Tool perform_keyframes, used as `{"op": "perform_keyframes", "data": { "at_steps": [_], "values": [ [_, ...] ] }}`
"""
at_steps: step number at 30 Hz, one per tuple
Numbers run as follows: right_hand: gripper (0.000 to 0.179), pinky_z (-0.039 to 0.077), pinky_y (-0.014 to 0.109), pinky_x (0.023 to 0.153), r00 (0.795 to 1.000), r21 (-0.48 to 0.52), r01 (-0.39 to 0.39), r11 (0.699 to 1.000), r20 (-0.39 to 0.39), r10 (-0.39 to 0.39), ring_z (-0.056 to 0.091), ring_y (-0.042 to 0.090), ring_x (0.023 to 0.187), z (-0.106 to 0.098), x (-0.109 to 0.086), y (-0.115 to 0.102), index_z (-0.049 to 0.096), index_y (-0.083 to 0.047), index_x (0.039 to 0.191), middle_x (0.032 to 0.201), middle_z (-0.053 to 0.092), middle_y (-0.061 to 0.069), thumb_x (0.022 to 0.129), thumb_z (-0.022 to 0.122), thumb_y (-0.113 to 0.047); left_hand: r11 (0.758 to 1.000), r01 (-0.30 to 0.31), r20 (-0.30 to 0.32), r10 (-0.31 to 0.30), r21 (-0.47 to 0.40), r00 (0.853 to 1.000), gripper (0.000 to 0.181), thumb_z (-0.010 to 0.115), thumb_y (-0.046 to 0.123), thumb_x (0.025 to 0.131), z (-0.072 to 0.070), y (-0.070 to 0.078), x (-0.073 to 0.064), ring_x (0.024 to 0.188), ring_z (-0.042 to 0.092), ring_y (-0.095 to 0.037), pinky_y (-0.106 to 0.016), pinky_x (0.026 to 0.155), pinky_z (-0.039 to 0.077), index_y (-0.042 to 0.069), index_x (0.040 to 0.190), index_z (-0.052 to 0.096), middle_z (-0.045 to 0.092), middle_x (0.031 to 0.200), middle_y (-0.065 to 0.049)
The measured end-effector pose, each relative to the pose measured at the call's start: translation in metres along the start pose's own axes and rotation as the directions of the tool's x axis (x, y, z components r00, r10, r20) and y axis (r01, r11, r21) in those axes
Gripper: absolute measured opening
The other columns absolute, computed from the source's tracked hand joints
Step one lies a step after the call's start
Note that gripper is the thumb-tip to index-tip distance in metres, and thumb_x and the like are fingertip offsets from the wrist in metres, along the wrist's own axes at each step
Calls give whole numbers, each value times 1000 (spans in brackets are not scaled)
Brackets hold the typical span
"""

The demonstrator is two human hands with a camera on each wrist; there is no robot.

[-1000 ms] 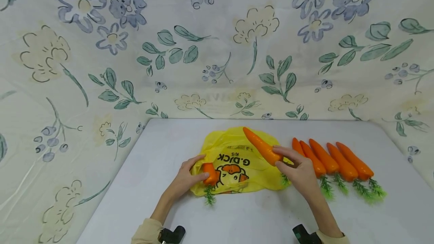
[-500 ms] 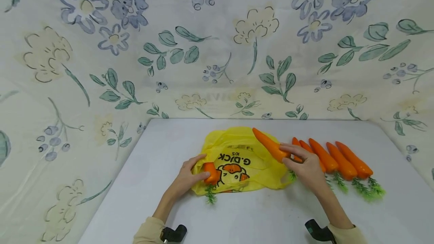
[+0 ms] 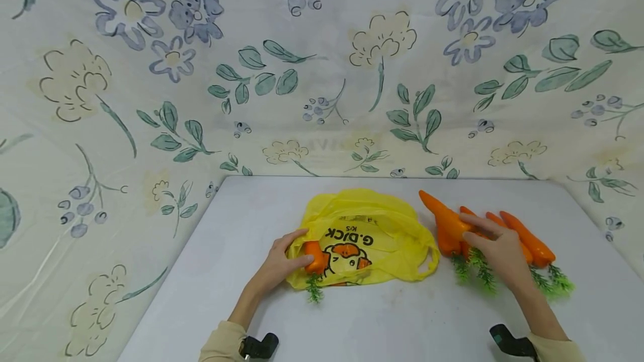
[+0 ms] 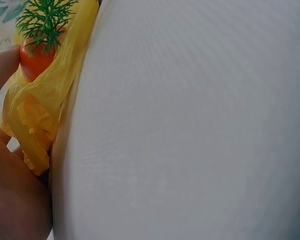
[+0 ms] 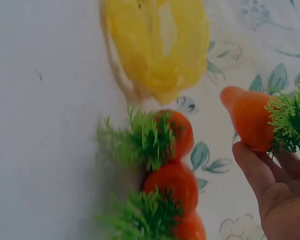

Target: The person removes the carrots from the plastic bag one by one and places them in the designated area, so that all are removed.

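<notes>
A yellow plastic bag (image 3: 392, 228) with a printed cartoon face lies flat on the table. My left hand (image 3: 274, 264) grips its left edge, thumb against an orange carrot (image 3: 315, 257) with a green top, partly inside the bag's mouth. In the left wrist view, bunched bag plastic (image 4: 35, 120) sits between thumb and fingers. To the right, my right hand (image 3: 503, 250) pinches another carrot (image 3: 440, 214) near its thick end, tip pointing up and left, held above a row of carrots (image 3: 528, 239). The right wrist view shows this held carrot (image 5: 252, 120) raised beside the others.
Several carrots with green leafy tops (image 3: 558, 284) lie side by side on the right of the white table (image 3: 377, 323). A floral cloth (image 3: 322, 71) hangs behind and at both sides.
My right hand has carried its carrot rightward, away from over the bag to over the carrot row. The left hand stays at the bag's left edge.
</notes>
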State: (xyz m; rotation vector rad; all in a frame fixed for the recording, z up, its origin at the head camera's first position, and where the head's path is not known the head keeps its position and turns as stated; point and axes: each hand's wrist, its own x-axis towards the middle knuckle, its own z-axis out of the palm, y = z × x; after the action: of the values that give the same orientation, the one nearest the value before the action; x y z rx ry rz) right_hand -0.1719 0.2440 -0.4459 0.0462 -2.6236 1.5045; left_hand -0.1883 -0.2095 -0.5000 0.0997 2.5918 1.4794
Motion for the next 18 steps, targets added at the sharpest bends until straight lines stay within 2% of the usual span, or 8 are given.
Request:
{"op": "perform_keyframes", "data": {
  "at_steps": [4, 8, 11, 14, 15, 18],
  "values": [
    [49, 47, 10, 78, 1000, 7, -31, 999, -1, 31, 48, -6, 106, -13, 0, 14, 59, -7, 138, 145, 51, 20, 99, 61, -36, 1000, 5, -2, -5, 5, 1000, 70, 75, 45, 83, 0, 0, 1, 138, 30, -33, -63, 110, 25, 31, 146, 48, 32, 154, -11],
    [52, 46, 7, 79, 998, 27, -55, 998, -8, 56, 45, -16, 108, -24, -1, 28, 58, -8, 139, 150, 48, 8, 97, 62, -40, 1000, 3, -3, -3, 9, 1000, 70, 75, 46, 83, 0, -1, 1, 139, 29, -34, -64, 110, 25, 31, 146, 48, 32, 154, -11],
    [54, 43, 5, 80, 997, -1, -74, 997, -18, 74, 44, -13, 113, -32, -3, 36, 57, -9, 139, 153, 44, 7, 98, 60, -43, 1000, 5, -2, -5, 6, 1000, 70, 74, 46, 84, 0, -1, 1, 139, 29, -34, -65, 110, 25, 31, 146, 47, 31, 155, -12],
    [55, 42, 4, 78, 994, -22, -105, 994, -36, 104, 45, -8, 114, -40, -4, 41, 58, -10, 139, 152, 44, 13, 97, 60, -44, 1000, 16, -2, -16, 4, 1000, 69, 75, 46, 83, 0, -1, 0, 139, 29, -34, -64, 110, 25, 32, 146, 47, 31, 155, -11],
    [55, 42, 4, 77, 992, -26, -115, 993, -45, 114, 45, -7, 111, -44, -4, 43, 58, -9, 139, 149, 49, 10, 97, 60, -44, 1000, 18, -2, -18, 5, 1000, 69, 74, 46, 83, 1, 0, -1, 139, 29, -34, -64, 110, 25, 32, 146, 47, 31, 155, -11],
    [53, 42, 5, 75, 989, -15, -132, 991, -68, 131, 43, -13, 102, -54, -4, 49, 59, -10, 138, 130, 60, -15, 96, 62, -43, 1000, 21, -3, -21, 13, 1000, 69, 74, 47, 83, 1, 1, -1, 138, 31, -33, -64, 110, 26, 33, 146, 47, 32, 154, -11]
  ]
}}
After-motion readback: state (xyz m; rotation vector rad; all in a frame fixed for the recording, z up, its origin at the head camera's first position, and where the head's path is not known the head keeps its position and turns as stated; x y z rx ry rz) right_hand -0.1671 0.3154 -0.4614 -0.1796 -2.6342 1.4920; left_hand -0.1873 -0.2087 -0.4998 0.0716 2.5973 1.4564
